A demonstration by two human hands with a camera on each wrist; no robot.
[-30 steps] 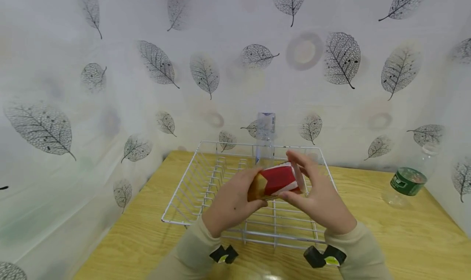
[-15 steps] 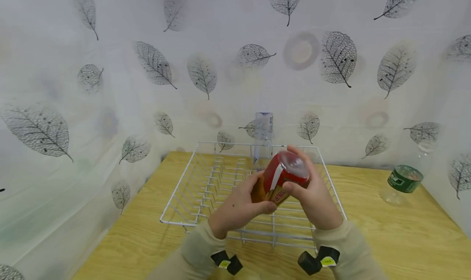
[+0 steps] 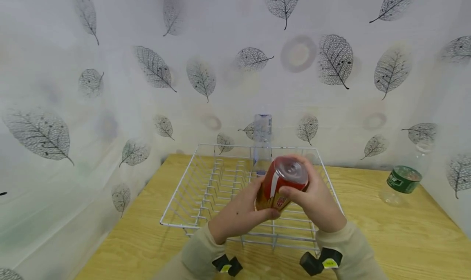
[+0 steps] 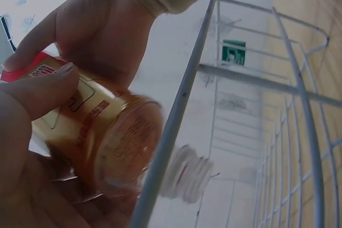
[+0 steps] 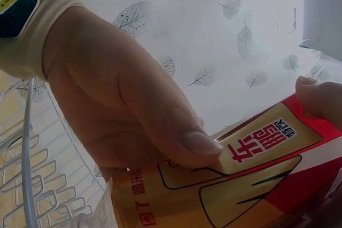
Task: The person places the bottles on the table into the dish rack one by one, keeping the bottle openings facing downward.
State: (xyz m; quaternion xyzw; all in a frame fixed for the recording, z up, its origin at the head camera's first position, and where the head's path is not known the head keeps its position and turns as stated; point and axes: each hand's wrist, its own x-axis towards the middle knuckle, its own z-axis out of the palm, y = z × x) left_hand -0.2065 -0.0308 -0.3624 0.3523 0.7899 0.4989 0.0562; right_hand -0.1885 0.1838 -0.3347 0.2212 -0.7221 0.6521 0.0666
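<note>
Both hands hold a plastic drink bottle (image 3: 276, 192) with a red and gold label, tilted so its base faces up toward the head camera. My left hand (image 3: 239, 212) grips the gold part near the neck, its thumb across the near side. My right hand (image 3: 320, 202) wraps the red base end, thumb pressed on the label. In the left wrist view the bottle's uncapped, threaded clear neck (image 4: 187, 174) points downward beside the rack wires. Below the hands is a white wire dish rack (image 3: 184, 182).
A clear bottle (image 3: 262, 133) stands flat end up at the back of the rack. On the right side of the wooden table (image 3: 386, 239) is another clear bottle with a green label (image 3: 404, 179). A leaf-patterned white curtain (image 3: 220, 34) closes off the back and sides.
The bottle has turned from nearly level, base toward the right, to base up and neck down. My right hand has shifted left and closed further round the base end.
</note>
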